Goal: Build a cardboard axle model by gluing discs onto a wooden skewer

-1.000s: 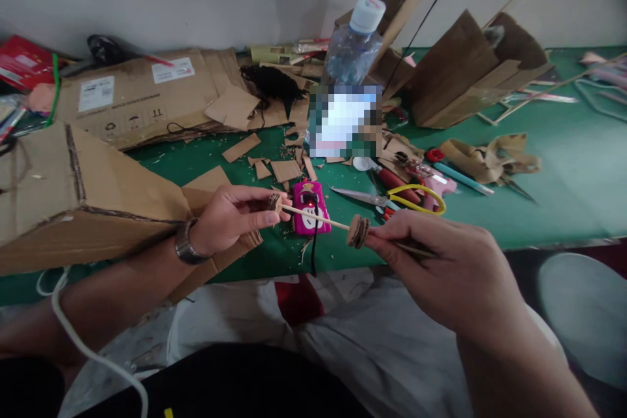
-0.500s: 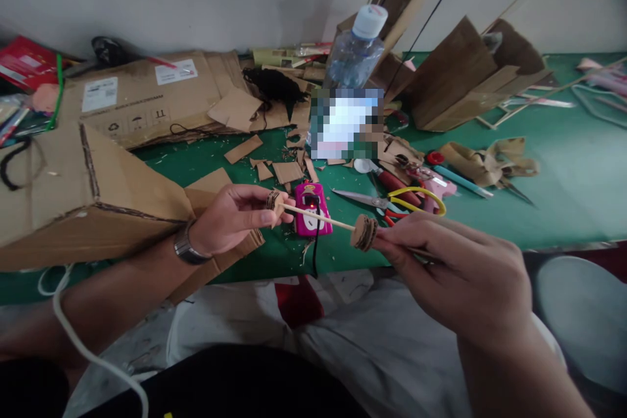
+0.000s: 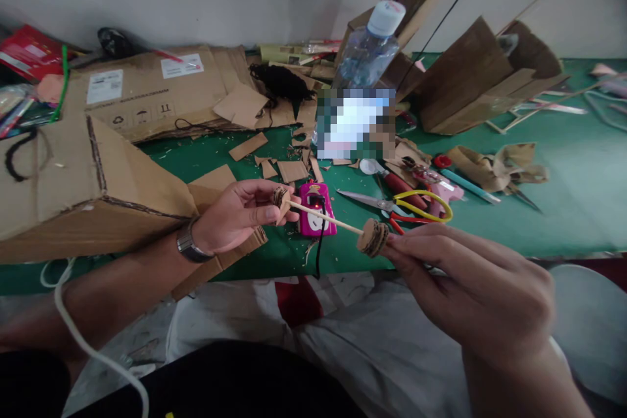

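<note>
A thin wooden stick [image 3: 328, 217] runs between my hands, tilted down to the right. Near its left end sits a small cardboard piece [image 3: 283, 204], pinched by the fingers of my left hand [image 3: 240, 212], which wears a watch [image 3: 190, 243]. Layered round cardboard discs [image 3: 373, 238] are threaded on the stick's right part. My right hand [image 3: 480, 281] is closed just behind those discs, gripping the stick; its fingertips touch or nearly touch the discs. Under the stick, a pink power socket [image 3: 312, 192] with a black plug and cord lies on the green table.
Yellow-handled scissors [image 3: 421, 202] lie right of the socket. A clear bottle [image 3: 369, 52] stands behind a blurred-out patch. Cardboard scraps [image 3: 292, 171] litter the middle. A large cardboard box [image 3: 142, 176] fills the left, and an open brown cardboard container [image 3: 460, 85] stands at back right.
The view has shifted slightly, so table items appear a little further right. My right hand and the discs have moved slightly right and down; both hands keep their hold.
</note>
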`<control>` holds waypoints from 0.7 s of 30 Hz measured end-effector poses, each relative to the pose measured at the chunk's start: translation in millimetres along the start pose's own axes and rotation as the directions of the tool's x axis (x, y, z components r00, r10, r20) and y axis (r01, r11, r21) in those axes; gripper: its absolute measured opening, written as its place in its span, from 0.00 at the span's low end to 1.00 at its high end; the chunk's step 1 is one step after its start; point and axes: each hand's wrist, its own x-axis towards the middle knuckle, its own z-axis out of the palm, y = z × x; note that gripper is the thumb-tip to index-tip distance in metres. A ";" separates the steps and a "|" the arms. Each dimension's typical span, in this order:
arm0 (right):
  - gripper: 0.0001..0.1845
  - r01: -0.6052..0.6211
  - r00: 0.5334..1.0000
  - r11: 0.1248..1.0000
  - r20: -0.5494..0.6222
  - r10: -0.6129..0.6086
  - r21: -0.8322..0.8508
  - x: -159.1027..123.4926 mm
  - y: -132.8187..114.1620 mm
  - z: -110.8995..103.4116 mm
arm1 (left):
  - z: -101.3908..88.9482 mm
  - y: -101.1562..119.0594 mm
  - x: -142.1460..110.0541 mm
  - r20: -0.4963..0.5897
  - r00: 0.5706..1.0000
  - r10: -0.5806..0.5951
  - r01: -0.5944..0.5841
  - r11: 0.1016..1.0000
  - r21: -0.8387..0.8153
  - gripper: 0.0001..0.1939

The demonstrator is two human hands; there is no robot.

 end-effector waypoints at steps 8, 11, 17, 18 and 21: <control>0.12 -0.072 0.997 0.986 0.011 0.071 0.152 4.6 6.4 5.2 | -3.1 -1.7 -1.7 -0.020 0.998 0.053 -0.053 0.999 0.011 0.17; 0.11 -0.120 0.993 0.968 0.027 0.117 0.221 7.3 11.8 12.3 | -1.7 -2.4 -1.2 -0.050 0.993 0.105 -0.104 0.994 0.018 0.16; 0.08 -0.172 0.984 0.968 0.083 0.159 0.183 7.9 19.3 21.5 | 0.2 -1.8 -0.5 -0.067 0.982 0.177 -0.176 0.984 0.027 0.15; 0.09 -0.165 0.985 0.969 0.089 0.151 0.184 8.3 19.9 21.6 | -0.5 -2.3 -0.4 -0.077 0.980 0.185 -0.183 0.982 0.033 0.16; 0.12 -0.143 0.986 0.974 0.108 0.126 0.174 10.6 20.9 21.1 | -4.1 -4.9 0.2 -0.104 0.974 0.199 -0.194 0.980 0.052 0.18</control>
